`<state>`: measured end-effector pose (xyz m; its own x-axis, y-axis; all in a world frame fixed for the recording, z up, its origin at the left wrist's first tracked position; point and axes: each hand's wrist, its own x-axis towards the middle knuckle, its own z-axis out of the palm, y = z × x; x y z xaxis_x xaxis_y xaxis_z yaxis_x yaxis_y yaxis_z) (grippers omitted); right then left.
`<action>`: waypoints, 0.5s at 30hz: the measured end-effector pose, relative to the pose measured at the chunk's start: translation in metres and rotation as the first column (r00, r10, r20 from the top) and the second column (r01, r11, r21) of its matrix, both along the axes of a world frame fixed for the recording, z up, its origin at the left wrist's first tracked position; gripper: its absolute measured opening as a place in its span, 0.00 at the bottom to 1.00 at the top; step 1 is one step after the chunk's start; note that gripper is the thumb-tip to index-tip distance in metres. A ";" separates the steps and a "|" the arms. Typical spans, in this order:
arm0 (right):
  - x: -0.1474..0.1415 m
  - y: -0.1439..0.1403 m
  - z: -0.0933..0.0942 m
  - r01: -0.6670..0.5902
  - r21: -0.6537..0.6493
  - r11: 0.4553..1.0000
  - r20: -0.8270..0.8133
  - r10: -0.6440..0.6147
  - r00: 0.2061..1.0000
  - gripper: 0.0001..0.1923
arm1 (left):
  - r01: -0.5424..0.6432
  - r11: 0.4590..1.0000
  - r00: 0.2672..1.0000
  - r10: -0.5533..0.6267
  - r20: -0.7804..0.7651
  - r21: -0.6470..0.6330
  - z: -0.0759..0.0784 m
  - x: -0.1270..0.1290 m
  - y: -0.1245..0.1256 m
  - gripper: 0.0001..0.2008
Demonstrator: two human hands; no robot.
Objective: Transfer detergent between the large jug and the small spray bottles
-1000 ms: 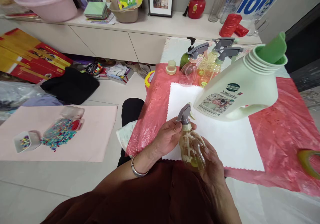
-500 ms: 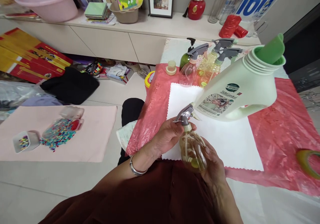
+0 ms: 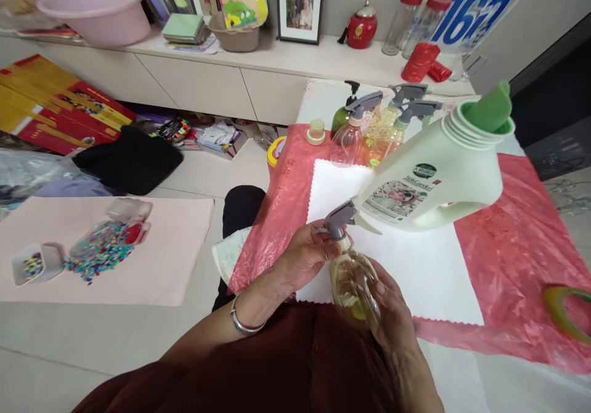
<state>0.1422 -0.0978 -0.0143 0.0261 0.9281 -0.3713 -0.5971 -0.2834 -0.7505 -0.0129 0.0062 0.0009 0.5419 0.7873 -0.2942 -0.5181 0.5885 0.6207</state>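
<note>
Between my hands, in front of my body, is a clear spray bottle [image 3: 353, 287] with a grey trigger head [image 3: 340, 217]. My left hand [image 3: 308, 250] is closed around the collar below the trigger. With my right hand [image 3: 390, 305] I grip the side of the bottle body. The bottle is tilted, and a yellowish patch shows at its base. Just beyond it, a large pale green detergent jug [image 3: 434, 173] stands on a white sheet [image 3: 443, 277]; a green scoop-like piece [image 3: 492, 108] sits in its mouth.
Several more spray bottles [image 3: 348, 139] and a dark green pump bottle [image 3: 340, 117] stand at the back of the red-covered table [image 3: 277, 216]. A pale cap [image 3: 316, 131] lies beside them. A tape roll [image 3: 566, 308] is at right. Colourful beads [image 3: 104, 250] lie on a pink mat at left.
The spray bottle's trigger head has turned in my left hand, its grey top now facing differently. Both hands keep hold of the bottle. The whole view has shifted slightly.
</note>
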 end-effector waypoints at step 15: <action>0.008 0.014 -0.014 -0.069 0.182 0.981 0.229 0.026 0.973 0.39 | -0.038 0.978 0.984 0.073 -0.165 0.207 0.022 -0.015 0.008 0.18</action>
